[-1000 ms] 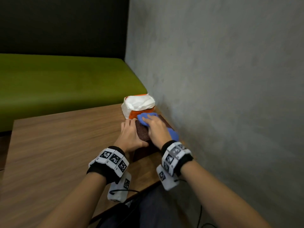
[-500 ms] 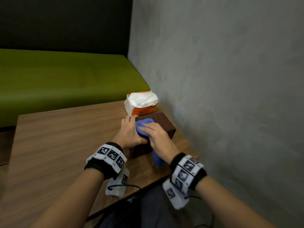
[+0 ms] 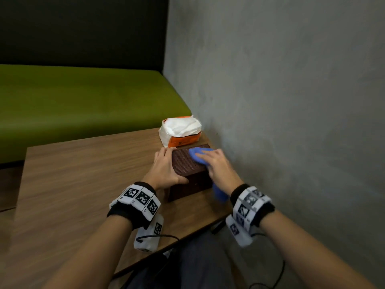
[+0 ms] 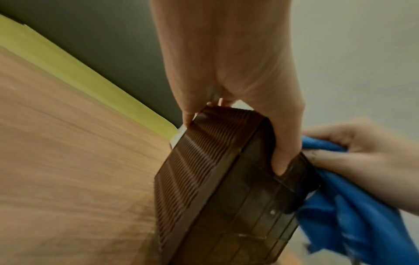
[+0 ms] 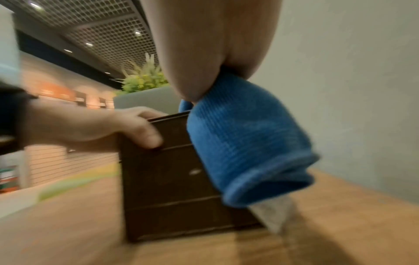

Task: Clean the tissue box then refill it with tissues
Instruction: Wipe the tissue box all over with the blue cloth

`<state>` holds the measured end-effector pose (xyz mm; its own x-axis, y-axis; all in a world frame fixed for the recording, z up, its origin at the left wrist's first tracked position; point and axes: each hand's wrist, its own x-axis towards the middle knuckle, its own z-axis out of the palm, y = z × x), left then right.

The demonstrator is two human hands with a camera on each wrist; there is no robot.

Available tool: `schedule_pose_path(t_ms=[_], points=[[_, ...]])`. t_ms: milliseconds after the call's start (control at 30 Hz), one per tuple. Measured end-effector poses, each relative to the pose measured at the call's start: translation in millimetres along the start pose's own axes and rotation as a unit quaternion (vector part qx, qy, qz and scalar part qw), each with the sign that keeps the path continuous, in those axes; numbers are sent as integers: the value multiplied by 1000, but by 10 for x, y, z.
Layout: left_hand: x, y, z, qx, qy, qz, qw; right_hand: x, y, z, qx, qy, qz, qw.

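The wooden table (image 3: pixel 79 184) is lying bare across its left and middle, with open surface running from its left edge to the hands; a green bench (image 3: pixel 73 105) is sitting beyond its far edge.

The left hand (image 3: pixel 164 172) is gripping the dark brown tissue box (image 3: pixel 187 165) at its near-left corner: fingers are lying along the box's left side, and the thumb is curling onto the near end face. In the left wrist view this hand (image 4: pixel 238 71) is straddling the corner of the ribbed box (image 4: pixel 204 170), thumb tip pressing on the smooth end panel.

The tissue box is standing on the table close to the table's right edge and the grey wall (image 3: pixel 291 122), with only a narrow strip of table between box and wall. Just behind the box, a white and orange tissue pack (image 3: pixel 180 131) is sitting near the far right corner of the table; whether pack and box are touching cannot be told.

The right hand (image 3: pixel 216 163) is holding a blue cloth (image 3: pixel 196 155) and pressing it onto the box's ribbed top, fingers bent over the cloth. The cloth's tail is hanging down past the box's near-right corner, seen in the right wrist view as a folded blue roll (image 5: pixel 244 143) beside the box's end face (image 5: pixel 170 179).
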<state>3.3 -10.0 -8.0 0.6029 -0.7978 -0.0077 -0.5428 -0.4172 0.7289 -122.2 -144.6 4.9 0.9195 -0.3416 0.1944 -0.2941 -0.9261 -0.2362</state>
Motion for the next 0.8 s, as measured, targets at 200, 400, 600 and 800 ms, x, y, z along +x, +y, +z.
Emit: schedule_pose_path(t_ms=[200,400,600,800], points=[[16,34,0,7,-10,-2,1000,254,-313,72,-8,-22,26,999],[11,-49,-65,16,-29,17,999,67,-101,-77,-55,-26,-24,998],[61,-59,-178,41,-61,23,997,167,-350,-43,-71,-36,5,997],[59,-58,-334,160,-115,0,980,-119,-15,-138,-28,1,-48,998]])
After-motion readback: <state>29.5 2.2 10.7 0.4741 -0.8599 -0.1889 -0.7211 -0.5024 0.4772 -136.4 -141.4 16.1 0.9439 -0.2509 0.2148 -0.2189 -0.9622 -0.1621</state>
